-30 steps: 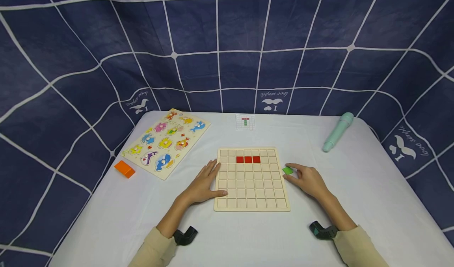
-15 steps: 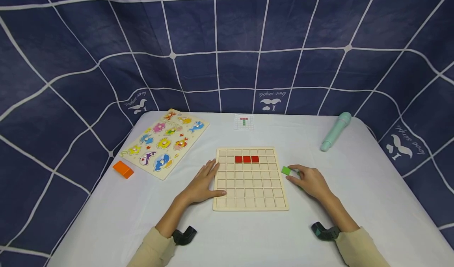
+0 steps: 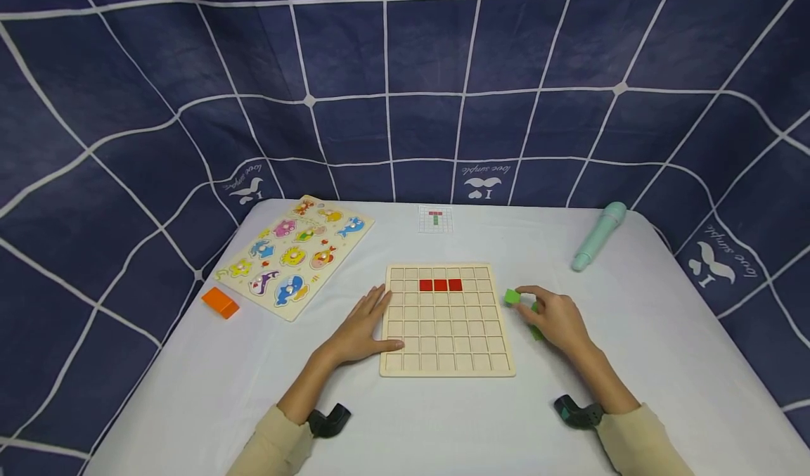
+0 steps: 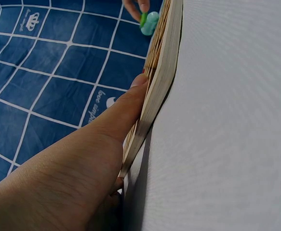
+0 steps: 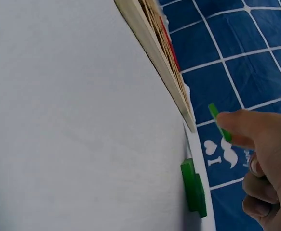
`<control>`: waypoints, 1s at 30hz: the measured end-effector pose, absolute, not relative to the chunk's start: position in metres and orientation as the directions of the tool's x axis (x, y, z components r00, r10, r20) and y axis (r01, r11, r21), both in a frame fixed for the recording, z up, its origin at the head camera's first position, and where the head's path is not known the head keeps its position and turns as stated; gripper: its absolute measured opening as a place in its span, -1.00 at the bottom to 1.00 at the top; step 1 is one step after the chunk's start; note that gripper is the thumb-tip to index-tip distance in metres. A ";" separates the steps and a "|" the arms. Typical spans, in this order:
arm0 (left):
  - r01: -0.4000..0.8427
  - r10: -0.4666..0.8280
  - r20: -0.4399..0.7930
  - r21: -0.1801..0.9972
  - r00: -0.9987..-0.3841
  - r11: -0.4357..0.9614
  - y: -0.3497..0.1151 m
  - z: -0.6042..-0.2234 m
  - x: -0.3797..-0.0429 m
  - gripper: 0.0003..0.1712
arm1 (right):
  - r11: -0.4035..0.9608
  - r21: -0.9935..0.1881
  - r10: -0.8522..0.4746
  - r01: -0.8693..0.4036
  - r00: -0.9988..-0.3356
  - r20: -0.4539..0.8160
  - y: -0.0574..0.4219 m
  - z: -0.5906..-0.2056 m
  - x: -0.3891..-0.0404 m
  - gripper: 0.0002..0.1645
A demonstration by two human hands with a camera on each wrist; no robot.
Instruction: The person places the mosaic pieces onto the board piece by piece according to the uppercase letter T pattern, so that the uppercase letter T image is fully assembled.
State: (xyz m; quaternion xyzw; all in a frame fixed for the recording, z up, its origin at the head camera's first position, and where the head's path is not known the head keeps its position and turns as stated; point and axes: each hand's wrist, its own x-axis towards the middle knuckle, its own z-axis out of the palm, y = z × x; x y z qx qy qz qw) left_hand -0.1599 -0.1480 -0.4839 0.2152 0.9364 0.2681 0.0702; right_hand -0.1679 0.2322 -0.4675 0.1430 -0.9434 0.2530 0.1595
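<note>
A square wooden grid board (image 3: 446,321) lies on the white table, with three red square tiles (image 3: 440,285) side by side in its second row from the far edge. My left hand (image 3: 358,328) rests along the board's left side, fingers spread and thumb over the near part; in the left wrist view the thumb (image 4: 139,81) touches the board's edge. Right of the board, my right hand (image 3: 557,319) pinches a green square tile (image 5: 219,122) between thumb and finger, raised above the table. More green tiles (image 5: 194,188) lie on the table below that hand, partly hidden in the head view.
An animal peg puzzle (image 3: 297,254) lies at the back left, with an orange block (image 3: 221,302) beside it. Behind the board is a small pattern card (image 3: 435,219). A mint-green microphone-shaped object (image 3: 599,237) lies at the back right. Blue gridded cloth (image 3: 424,75) hangs behind.
The right hand has lifted slightly with the green tile, which has tilted. Other green tiles now show beneath the hand. The left hand and the red tiles have stayed put.
</note>
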 end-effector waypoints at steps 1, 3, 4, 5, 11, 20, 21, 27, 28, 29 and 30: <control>0.365 0.441 -0.016 0.534 -0.898 0.763 -0.148 -0.484 -0.160 0.22 | 0.826 -0.435 -0.192 -0.359 -0.904 0.382 0.231 -0.465 -0.168 -0.64; 0.366 0.441 -0.015 0.533 -0.897 0.763 -0.148 -0.484 -0.160 0.22 | 0.816 -0.442 -0.199 -0.373 -0.898 0.391 0.226 -0.462 -0.169 -0.64; 0.368 0.442 -0.013 0.533 -0.897 0.762 -0.148 -0.484 -0.160 0.22 | 0.811 -0.445 -0.204 -0.381 -0.896 0.395 0.222 -0.460 -0.169 -0.64; 0.369 0.443 -0.013 0.532 -0.897 0.762 -0.148 -0.484 -0.160 0.22 | 0.805 -0.448 -0.210 -0.389 -0.893 0.397 0.219 -0.459 -0.169 -0.64; 0.375 0.447 -0.012 0.524 -0.895 0.764 -0.149 -0.486 -0.160 0.22 | 0.780 -0.456 -0.263 -0.428 -0.886 0.381 0.186 -0.456 -0.173 -0.62; 0.383 0.449 0.002 0.525 -0.894 0.760 -0.149 -0.486 -0.160 0.22 | 0.724 -0.515 -0.329 -0.459 -0.886 0.326 0.137 -0.462 -0.185 -0.62; 0.383 0.449 0.004 0.528 -0.894 0.758 -0.149 -0.486 -0.160 0.22 | 0.720 -0.523 -0.330 -0.456 -0.888 0.319 0.133 -0.464 -0.187 -0.63; 0.381 0.448 0.004 0.533 -0.894 0.756 -0.148 -0.486 -0.160 0.22 | 0.706 -0.540 -0.349 -0.459 -0.888 0.299 0.126 -0.475 -0.194 -0.67; 0.379 0.447 0.002 0.533 -0.895 0.757 -0.148 -0.485 -0.160 0.22 | 0.703 -0.542 -0.352 -0.460 -0.888 0.297 0.126 -0.477 -0.195 -0.67; 0.378 0.446 0.002 0.534 -0.895 0.756 -0.149 -0.485 -0.160 0.22 | 0.702 -0.543 -0.354 -0.460 -0.888 0.295 0.126 -0.478 -0.195 -0.67; 0.377 0.446 0.001 0.534 -0.895 0.757 -0.149 -0.485 -0.160 0.22 | 0.700 -0.545 -0.357 -0.461 -0.887 0.293 0.126 -0.479 -0.196 -0.67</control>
